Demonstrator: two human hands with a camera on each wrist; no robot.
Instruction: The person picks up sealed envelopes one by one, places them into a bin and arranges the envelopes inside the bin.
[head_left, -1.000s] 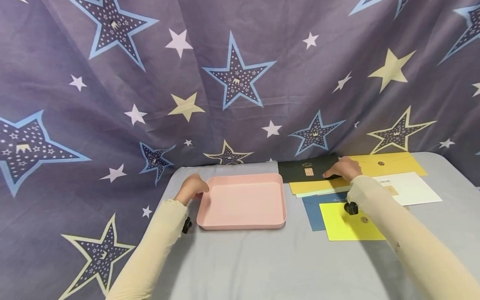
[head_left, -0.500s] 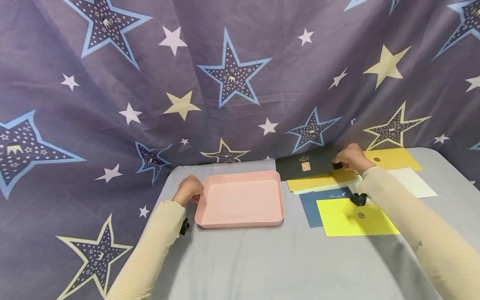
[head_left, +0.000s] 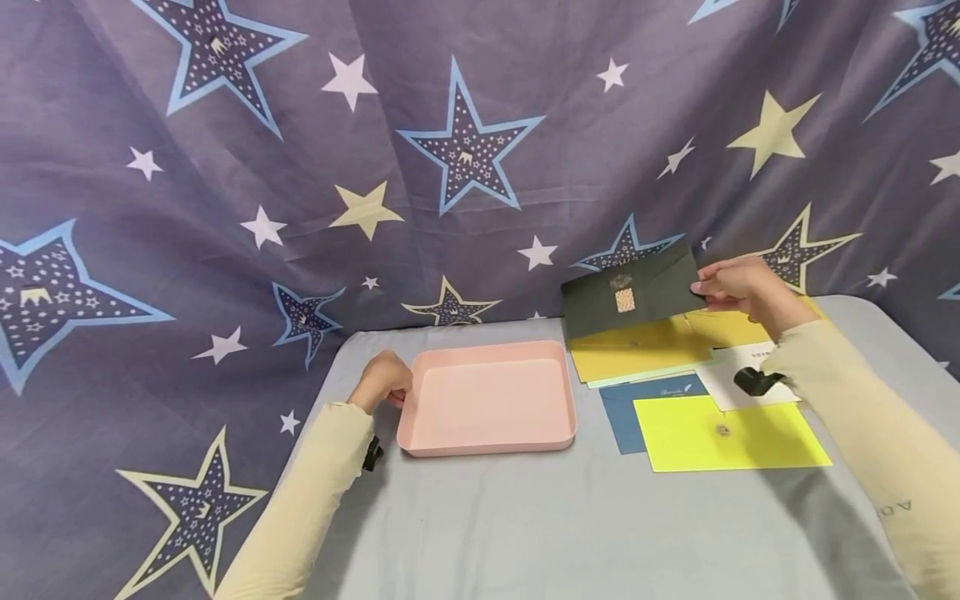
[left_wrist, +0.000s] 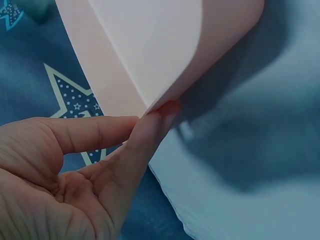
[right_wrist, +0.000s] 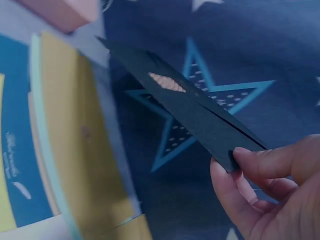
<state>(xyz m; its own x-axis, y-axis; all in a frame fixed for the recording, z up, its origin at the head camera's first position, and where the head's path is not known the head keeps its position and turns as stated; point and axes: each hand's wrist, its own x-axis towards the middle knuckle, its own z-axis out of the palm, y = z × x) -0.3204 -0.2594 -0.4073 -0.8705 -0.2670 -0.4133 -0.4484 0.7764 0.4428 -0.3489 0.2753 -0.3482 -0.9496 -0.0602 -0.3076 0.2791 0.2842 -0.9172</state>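
My left hand (head_left: 384, 379) pinches the left wall of a pink tray (head_left: 487, 447) between thumb and fingers; the left wrist view shows the tray wall (left_wrist: 110, 85) caught at the fingertips. Up at the back, my right hand (head_left: 742, 283) holds a dark green envelope (head_left: 660, 287) by its right end, thumb in front. In the right wrist view this envelope (right_wrist: 195, 115), with a small patterned patch on it, is tilted and lifted off the pile. Beneath it lies a golden-yellow envelope (head_left: 622, 354).
Overlapping on the table's right side are a blue envelope (head_left: 622, 417), a bright yellow envelope (head_left: 735, 446), a white envelope (head_left: 738, 379) and a pale green edge. A star-patterned curtain (head_left: 480, 242) hangs directly behind the grey-covered table (head_left: 487, 525).
My right hand has taken hold of the dark green envelope and raised it off the pile, uncovering more of the golden-yellow one. The left hand stays at the tray's wall.
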